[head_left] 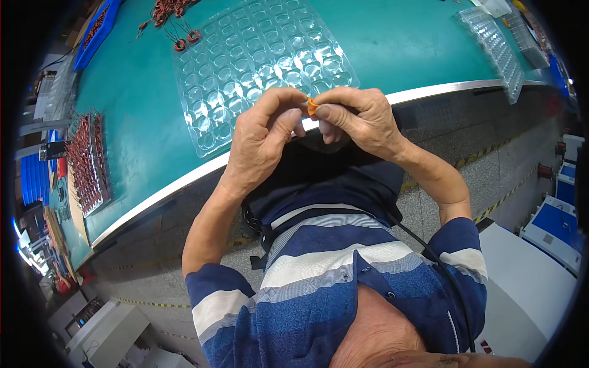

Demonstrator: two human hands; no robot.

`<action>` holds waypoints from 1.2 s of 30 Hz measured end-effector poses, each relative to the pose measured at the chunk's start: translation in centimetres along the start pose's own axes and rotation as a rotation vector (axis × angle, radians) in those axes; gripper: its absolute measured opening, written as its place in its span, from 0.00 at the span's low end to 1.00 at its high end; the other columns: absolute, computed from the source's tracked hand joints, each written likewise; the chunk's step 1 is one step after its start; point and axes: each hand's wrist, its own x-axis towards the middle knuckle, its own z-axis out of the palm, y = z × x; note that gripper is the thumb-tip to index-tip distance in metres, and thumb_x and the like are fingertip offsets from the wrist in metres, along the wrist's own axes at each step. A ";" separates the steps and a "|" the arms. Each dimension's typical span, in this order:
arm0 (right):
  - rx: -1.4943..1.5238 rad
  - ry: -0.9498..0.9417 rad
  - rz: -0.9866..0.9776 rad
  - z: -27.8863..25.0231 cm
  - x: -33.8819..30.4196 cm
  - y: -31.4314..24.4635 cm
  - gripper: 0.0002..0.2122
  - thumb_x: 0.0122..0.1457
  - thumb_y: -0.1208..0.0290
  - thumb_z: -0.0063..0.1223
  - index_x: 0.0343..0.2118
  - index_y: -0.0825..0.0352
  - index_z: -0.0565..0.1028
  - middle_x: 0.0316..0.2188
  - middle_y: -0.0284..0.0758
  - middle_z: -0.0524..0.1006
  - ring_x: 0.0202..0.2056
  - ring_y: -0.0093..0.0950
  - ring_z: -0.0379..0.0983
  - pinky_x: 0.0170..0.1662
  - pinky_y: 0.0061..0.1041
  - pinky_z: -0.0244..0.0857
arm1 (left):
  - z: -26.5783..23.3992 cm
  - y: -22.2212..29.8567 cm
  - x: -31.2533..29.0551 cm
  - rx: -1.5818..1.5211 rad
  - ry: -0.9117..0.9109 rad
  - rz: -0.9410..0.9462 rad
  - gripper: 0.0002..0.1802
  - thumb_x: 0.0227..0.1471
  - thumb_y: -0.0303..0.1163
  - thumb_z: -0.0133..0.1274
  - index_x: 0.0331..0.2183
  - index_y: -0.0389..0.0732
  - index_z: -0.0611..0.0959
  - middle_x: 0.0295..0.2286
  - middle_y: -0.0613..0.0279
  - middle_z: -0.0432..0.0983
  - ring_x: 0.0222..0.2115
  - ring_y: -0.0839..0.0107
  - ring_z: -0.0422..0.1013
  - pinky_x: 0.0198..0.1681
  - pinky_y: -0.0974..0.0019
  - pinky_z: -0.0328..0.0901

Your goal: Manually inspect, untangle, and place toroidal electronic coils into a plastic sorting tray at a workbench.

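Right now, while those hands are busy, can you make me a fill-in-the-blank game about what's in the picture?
1. The right hand pinches a small piece whose colour is ____.
2. The clear tray lies on a tabletop coloured ____.
3. Near the tray's far left corner, apart from the bigger heap, the number of reddish rings is ____.
4. The pattern on the person's shirt is ____.

Missing words: orange; green; two; stripes.

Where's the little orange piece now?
In the head view's upper middle, the orange piece is between the left hand and right hand, by the clear tray.
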 end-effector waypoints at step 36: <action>-0.895 0.163 -0.872 0.6 1.4 3.3 0.15 0.50 0.76 0.55 0.42 0.67 0.75 0.18 0.30 0.70 0.19 0.25 0.71 0.22 0.24 0.66 | -0.2 1.6 -0.5 0.571 0.121 0.288 0.04 0.47 0.23 0.59 0.30 0.37 0.81 0.24 0.58 0.75 0.21 0.68 0.71 0.24 0.68 0.65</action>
